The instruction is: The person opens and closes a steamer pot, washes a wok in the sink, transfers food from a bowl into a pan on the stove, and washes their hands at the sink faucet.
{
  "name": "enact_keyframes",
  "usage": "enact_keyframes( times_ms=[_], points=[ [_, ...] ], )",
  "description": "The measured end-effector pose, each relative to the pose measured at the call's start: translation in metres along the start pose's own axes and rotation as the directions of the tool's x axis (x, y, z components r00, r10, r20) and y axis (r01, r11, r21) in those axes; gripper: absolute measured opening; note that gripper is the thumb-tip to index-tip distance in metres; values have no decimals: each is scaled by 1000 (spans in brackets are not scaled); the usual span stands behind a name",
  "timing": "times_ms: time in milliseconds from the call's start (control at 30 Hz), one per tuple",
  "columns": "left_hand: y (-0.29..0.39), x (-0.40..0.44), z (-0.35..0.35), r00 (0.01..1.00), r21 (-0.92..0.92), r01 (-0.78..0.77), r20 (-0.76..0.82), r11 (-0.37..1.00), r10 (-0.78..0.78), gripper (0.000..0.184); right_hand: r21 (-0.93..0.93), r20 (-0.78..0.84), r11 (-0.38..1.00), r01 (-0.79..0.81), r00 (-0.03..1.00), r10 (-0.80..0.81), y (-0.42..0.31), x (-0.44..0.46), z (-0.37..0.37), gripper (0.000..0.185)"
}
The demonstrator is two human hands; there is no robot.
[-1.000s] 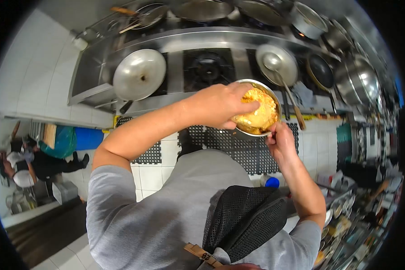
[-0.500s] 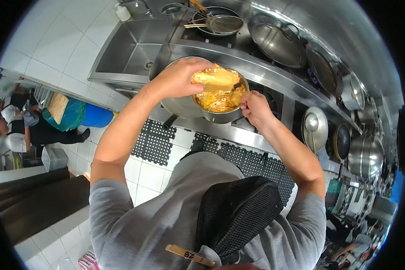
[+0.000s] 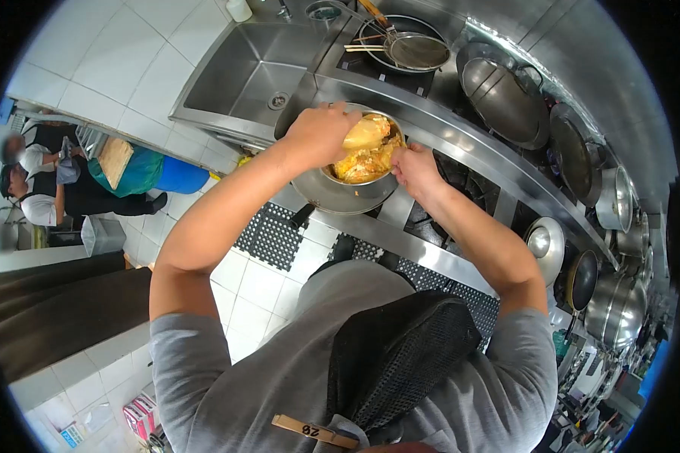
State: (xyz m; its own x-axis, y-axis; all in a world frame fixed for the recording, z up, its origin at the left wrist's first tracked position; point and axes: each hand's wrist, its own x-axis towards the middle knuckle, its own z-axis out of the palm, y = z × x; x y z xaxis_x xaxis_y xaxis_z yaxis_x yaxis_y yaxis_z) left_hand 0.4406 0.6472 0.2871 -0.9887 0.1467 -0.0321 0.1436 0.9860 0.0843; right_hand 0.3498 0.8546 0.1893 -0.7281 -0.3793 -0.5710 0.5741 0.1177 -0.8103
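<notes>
My left hand [image 3: 321, 137] is closed at the left side of a metal pot [image 3: 361, 182], on a large yellow-orange lump of food [image 3: 367, 133]. The fingertips are partly hidden, and the kind of food cannot be made out. More orange, crumbly food [image 3: 366, 162] lies in the pot below the lump. My right hand [image 3: 417, 170] pinches the pot's right rim with curled fingers. Beneath the pot, a wide, shallow pan [image 3: 347, 201] shows, its black handle [image 3: 302, 216] pointing toward me.
A steel sink [image 3: 230, 83] is at the left, gas burners [image 3: 457, 200] at the right. Behind stand a strainer [image 3: 417, 51] over a pan and several woks [image 3: 506, 102]. A ladle bowl [image 3: 540, 243] lies at right. Two people [image 3: 41, 177] stand far left near a blue bin [image 3: 181, 175].
The pot has shifted left and away from me, farther over the pan. My left hand has lowered the yellow lump into the pot. The view has shifted a little.
</notes>
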Motion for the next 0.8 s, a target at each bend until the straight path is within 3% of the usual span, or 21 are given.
enact_keyframes(
  times_ms=[67, 167, 300, 367, 500, 567, 600, 667, 700, 767, 800],
  points=[
    [3, 9, 6, 970, -70, 224, 109, 972, -216, 66, -36, 25, 998, 54, 998, -53, 0, 7, 1, 19],
    [-4, 14, 16, 954, -130, 274, 162, 953, -252, 66, -88, 10, 994, 62, 998, -61, 3, 16, 3, 16],
    [-19, 5, 26, 964, -203, 233, 175, 951, -199, 69, -160, 2, 986, 45, 999, -45, 4, 22, 3, 12],
    [-33, -2, 40, 983, -355, 180, 35, 918, -179, 67, -196, 6, 979, 61, 998, -61, 3, 18, 3, 12],
    [-65, -7, 64, 988, -491, 139, 9, 860, -155, 64, -366, 38, 923, 121, 993, -115, -8, 11, 3, 13],
    [-81, -10, 71, 977, -782, 203, 122, 589, -174, 61, -403, 30, 907, 123, 992, -121, -12, 10, 1, 13],
    [-87, -10, 75, 977, -786, 201, 119, 584, -177, 61, -429, 23, 895, 123, 992, -125, -14, 10, 0, 14],
    [-94, -13, 83, 949, -903, 281, 212, 324, -234, 53, -437, 18, 889, 138, 989, -145, -20, 6, -1, 14],
    [-96, -17, 88, 950, -905, 279, 211, 321, -232, 53, -440, 12, 884, 156, 986, -167, -21, 3, -2, 14],
    [-100, -21, 97, 931, -955, 296, 292, -16, -219, 48, -437, -12, 889, 139, 987, -160, -22, 0, -5, 15],
    [-102, -21, 100, 934, -957, 291, 288, -14, -211, 48, -429, -34, 895, 123, 988, -152, -23, -2, -8, 15]
  ],
)
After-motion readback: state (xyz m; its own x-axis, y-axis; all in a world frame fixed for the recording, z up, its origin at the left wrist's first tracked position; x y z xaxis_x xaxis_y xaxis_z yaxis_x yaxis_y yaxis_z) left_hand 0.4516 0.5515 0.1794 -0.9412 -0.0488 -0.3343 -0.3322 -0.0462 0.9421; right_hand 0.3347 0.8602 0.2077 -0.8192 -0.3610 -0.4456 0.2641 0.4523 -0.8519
